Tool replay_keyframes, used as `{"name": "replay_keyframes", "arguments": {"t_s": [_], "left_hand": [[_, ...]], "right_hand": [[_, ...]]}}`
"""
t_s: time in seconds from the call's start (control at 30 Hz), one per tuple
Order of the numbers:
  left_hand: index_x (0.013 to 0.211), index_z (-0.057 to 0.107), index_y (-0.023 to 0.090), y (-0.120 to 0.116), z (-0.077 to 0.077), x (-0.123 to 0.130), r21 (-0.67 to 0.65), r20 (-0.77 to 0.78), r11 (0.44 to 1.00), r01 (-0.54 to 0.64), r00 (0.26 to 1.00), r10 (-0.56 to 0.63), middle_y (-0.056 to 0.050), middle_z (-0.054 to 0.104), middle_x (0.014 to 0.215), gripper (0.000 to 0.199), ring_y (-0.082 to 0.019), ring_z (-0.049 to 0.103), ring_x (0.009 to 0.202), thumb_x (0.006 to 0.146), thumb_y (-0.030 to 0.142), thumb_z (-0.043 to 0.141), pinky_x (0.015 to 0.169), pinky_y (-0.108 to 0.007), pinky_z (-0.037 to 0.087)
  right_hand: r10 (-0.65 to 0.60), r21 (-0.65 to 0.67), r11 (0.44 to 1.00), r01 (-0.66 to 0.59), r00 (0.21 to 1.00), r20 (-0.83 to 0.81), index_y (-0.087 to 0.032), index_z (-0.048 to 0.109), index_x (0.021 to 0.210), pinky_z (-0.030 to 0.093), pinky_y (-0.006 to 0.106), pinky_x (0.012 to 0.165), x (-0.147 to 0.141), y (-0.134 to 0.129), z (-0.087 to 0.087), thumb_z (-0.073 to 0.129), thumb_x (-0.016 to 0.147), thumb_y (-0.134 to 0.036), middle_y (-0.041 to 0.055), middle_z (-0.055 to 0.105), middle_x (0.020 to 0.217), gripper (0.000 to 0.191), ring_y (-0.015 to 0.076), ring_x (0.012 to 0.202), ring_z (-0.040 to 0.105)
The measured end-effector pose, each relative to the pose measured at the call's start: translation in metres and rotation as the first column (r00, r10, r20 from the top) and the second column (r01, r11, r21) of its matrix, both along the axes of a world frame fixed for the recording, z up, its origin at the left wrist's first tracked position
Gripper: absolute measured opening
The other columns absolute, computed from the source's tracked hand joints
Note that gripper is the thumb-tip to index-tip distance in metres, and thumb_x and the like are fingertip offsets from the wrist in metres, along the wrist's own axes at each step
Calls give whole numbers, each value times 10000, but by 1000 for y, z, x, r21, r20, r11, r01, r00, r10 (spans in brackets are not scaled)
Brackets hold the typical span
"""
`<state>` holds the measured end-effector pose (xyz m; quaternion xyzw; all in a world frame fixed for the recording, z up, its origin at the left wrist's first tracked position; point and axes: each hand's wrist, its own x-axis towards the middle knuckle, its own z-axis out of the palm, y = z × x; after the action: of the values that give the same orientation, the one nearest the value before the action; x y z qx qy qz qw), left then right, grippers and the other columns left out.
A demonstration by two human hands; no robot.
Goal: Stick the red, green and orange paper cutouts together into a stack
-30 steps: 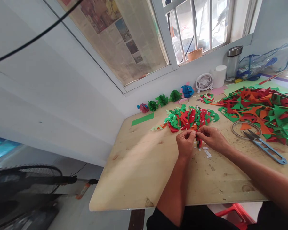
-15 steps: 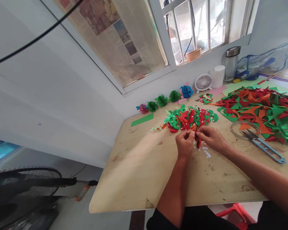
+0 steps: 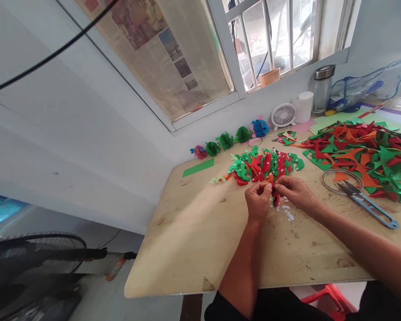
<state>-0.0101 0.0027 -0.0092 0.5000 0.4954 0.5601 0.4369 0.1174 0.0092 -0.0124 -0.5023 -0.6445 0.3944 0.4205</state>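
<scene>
Both your left hand [image 3: 258, 201] and right hand [image 3: 296, 192] are pinched nearly closed on a small red piece [image 3: 276, 199], just before the heap of cut shapes [image 3: 267, 165]. Steady it left, work with right fingertips, and press lightly, avoiding creases.

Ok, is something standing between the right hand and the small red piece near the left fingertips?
Nothing visible does: the right hand is at the red piece, its fingertips close to the left hand.

L hand [image 3: 257, 201], R hand [image 3: 294, 192], pinching red pc [image 3: 276, 199]
</scene>
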Motion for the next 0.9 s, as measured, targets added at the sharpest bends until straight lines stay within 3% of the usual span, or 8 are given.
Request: {"name": "replay_keyframes", "arguments": {"t_s": [0.17, 0.4, 0.9], "left_hand": [[593, 654, 131, -2, 3, 0, 31, -36, 999, 10, 999, -9, -21, 623, 571, 149, -109, 558, 538, 682, 233, 592, 557, -224, 459], [589, 653, 122, 3, -3, 2, -60, 64, 998, -16, 998, 20, -22, 617, 552, 181, -103, 544, 512, 656, 287, 617, 540, -225, 461], [576, 638, 128, -1, 5, 2, -42, 67, 999, -19, 998, 21, -5, 598, 546, 148, -96, 535, 519, 665, 242, 611, 554, -222, 437]], "right_hand": [[1, -72, 997, -5, 998, -63, -180, 534, 619, 354, 220, 442, -1, -2, 6, 493, 727, -308, -15, 566, 527, 173, 114, 481, 505], [4, -102, 995, -21, 986, -168, -181, 552, 652, 418, 226, 482, -2, -2, 4, 513, 707, -279, 0, 613, 581, 120, 126, 528, 555], [9, -106, 994, -24, 990, -143, -179, 536, 627, 366, 222, 459, -2, -4, 6, 523, 725, -314, -5, 579, 559, 167, 117, 510, 514]]}}
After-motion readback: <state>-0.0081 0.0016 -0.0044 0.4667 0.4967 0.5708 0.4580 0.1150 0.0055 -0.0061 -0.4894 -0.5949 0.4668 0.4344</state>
